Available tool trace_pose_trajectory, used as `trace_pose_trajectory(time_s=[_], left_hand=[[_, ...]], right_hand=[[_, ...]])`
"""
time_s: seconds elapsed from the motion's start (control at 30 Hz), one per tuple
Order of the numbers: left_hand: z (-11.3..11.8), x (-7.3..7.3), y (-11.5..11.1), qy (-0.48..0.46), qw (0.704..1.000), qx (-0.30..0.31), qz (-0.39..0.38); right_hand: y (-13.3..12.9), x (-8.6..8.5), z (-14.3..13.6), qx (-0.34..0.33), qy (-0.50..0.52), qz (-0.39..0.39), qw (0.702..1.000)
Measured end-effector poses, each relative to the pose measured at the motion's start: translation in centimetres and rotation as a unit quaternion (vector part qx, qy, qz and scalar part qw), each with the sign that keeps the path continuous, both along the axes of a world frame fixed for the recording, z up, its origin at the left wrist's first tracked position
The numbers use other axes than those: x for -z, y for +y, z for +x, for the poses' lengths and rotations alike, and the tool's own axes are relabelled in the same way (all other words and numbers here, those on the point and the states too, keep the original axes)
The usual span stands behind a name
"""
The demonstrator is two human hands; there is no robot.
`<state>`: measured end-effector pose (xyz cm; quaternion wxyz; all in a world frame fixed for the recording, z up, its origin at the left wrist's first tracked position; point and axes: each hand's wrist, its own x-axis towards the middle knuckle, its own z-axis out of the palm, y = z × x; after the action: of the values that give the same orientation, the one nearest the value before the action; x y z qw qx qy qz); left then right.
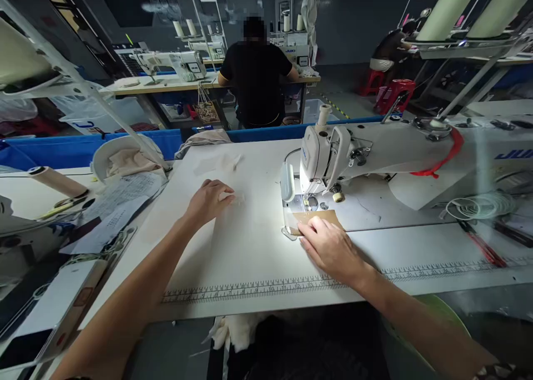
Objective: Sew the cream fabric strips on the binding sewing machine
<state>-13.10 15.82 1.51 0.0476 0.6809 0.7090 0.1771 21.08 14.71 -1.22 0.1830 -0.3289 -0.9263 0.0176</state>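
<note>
My left hand (pixel 209 202) is over the white table, left of the sewing machine (pixel 322 152). Its thumb and fingers are closed on a small, thin, whitish translucent piece (pixel 238 199), whose kind I cannot make out. A flat brown piece (pixel 331 218), like cloth or card, lies just in front of the machine's needle area under the lamp light. My right hand (pixel 328 246) rests on its near edge with curled fingers, gripping it there. Another thin pale scrap (pixel 231 162) lies on the table beyond my left hand.
A printed ruler strip (pixel 266 287) runs along the table's front edge. Red-handled scissors or snips (pixel 483 245) and a coil of pale cord (pixel 483 206) lie at right. Papers (pixel 116 213) and a thread cone (pixel 58 181) sit at left. A person (pixel 256 80) sits ahead.
</note>
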Motion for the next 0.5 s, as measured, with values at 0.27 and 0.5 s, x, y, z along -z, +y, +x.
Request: trace_pose_trajectory(time_s=[0.27, 0.5], left_hand=[[-0.8, 0.2, 1.8, 0.011, 0.998, 0.008, -0.061], [-0.9, -0.6, 1.5, -0.025, 0.998, 0.030, -0.043]], right_hand=[[3.1, -0.2, 0.8, -0.049, -0.053, 0.033, 0.997], [3.0, 0.2, 1.0, -0.029, -0.033, 0.024, 0.999]])
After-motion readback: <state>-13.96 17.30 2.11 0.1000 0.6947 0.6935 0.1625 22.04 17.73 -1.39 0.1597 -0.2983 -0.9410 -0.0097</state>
